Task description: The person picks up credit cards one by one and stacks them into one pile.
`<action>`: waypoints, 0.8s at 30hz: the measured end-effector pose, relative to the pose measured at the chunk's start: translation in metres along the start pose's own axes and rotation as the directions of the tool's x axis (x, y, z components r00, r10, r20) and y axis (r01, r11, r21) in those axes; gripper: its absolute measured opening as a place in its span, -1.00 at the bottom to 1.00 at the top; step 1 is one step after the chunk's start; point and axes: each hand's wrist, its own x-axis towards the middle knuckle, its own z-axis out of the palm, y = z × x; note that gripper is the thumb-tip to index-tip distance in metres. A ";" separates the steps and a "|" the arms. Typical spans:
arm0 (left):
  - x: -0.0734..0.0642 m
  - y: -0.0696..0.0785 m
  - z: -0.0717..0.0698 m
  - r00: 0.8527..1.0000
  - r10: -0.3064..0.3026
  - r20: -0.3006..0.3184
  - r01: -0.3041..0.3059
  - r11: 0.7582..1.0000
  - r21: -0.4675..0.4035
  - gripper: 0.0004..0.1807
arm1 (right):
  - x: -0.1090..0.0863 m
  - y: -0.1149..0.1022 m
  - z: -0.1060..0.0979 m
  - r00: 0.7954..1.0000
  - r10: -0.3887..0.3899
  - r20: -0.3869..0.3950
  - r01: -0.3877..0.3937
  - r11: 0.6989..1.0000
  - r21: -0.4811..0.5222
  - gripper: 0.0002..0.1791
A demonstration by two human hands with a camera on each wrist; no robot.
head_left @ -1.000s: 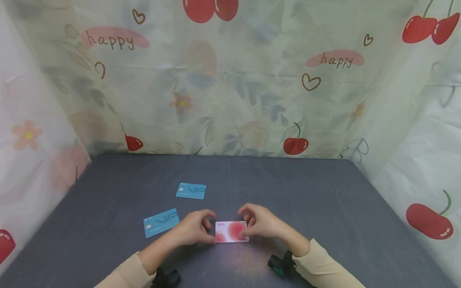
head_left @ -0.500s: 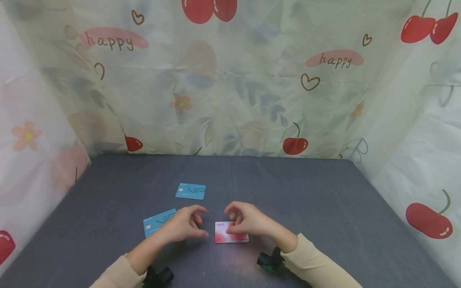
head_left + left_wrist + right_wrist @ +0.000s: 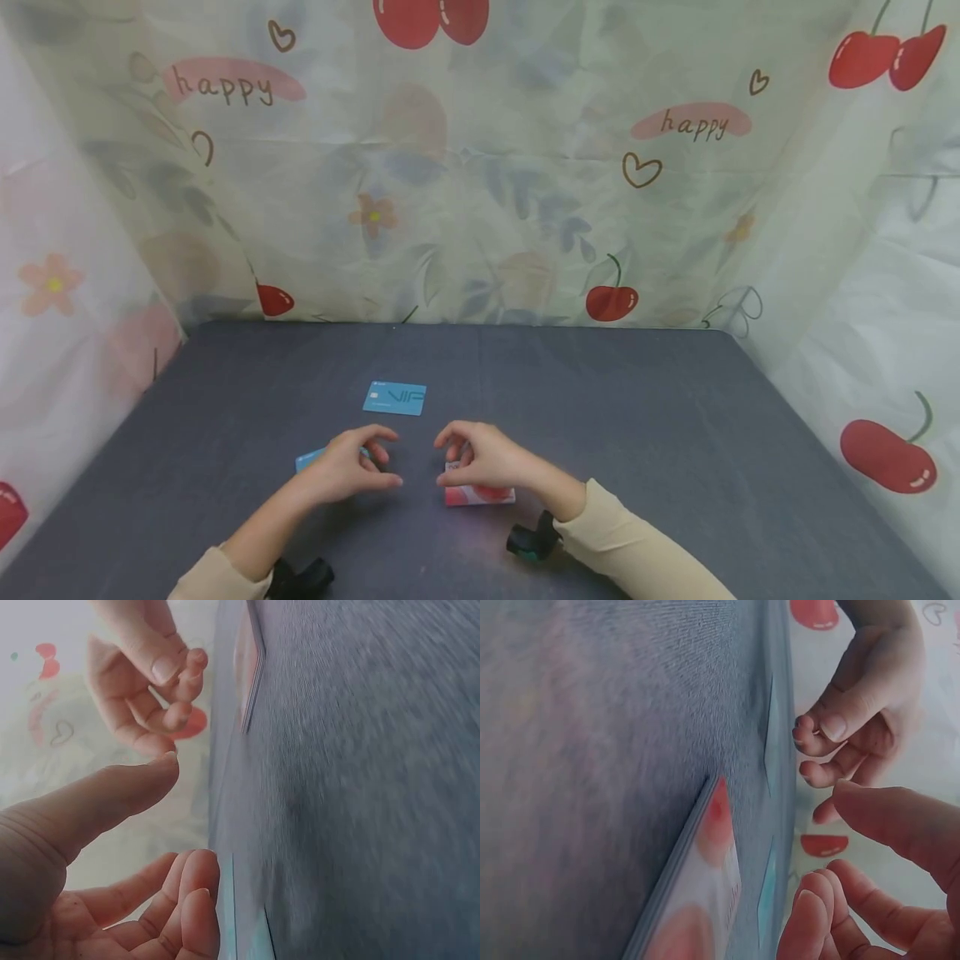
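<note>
My left hand (image 3: pixel 347 463) hovers over the near blue card (image 3: pixel 308 459), hiding most of it. Its fingers are loosely curved with a gap to the thumb, and nothing lies between them. My right hand (image 3: pixel 483 458) is held over a small stack of cards (image 3: pixel 480 497), the top one white and pink with red circles, and covers its upper part in the head view. Layered edges of that stack (image 3: pixel 697 900) show in the right wrist view. The right fingers are also bent loosely around air. Fingertips of both hands face each other, apart.
A second blue card (image 3: pixel 395 399) marked VIP lies farther back on the dark grey table (image 3: pixel 600 400). A patterned curtain (image 3: pixel 480 208) with cherries and flowers closes off the back and sides. Each wrist wears a black device (image 3: pixel 534 537).
Both hands have moved left, away from the pink card stack's sides. The left hand now covers much of the near blue card, and the right hand overlaps the stack. The cards have stayed put.
</note>
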 end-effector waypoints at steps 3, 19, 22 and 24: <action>-0.003 -0.006 -0.006 0.999 -0.038 -0.014 0.038 0.999 -0.007 -0.36 | 0.005 -0.003 0.005 1.000 -0.001 0.002 0.001 1.000 -0.001 -0.57; -0.022 -0.039 -0.034 0.988 -0.120 -0.101 0.120 0.993 -0.001 -0.30 | 0.036 -0.022 0.025 0.999 0.046 0.023 -0.046 0.999 0.007 -0.56; -0.026 -0.048 -0.041 0.985 -0.123 -0.117 0.125 0.992 0.007 -0.28 | 0.042 -0.025 0.030 0.997 0.072 0.018 -0.072 0.997 0.010 -0.55; -0.028 -0.054 -0.045 0.982 -0.139 -0.128 0.143 0.990 0.019 -0.27 | 0.045 -0.026 0.033 0.996 0.086 0.011 -0.086 0.996 0.011 -0.54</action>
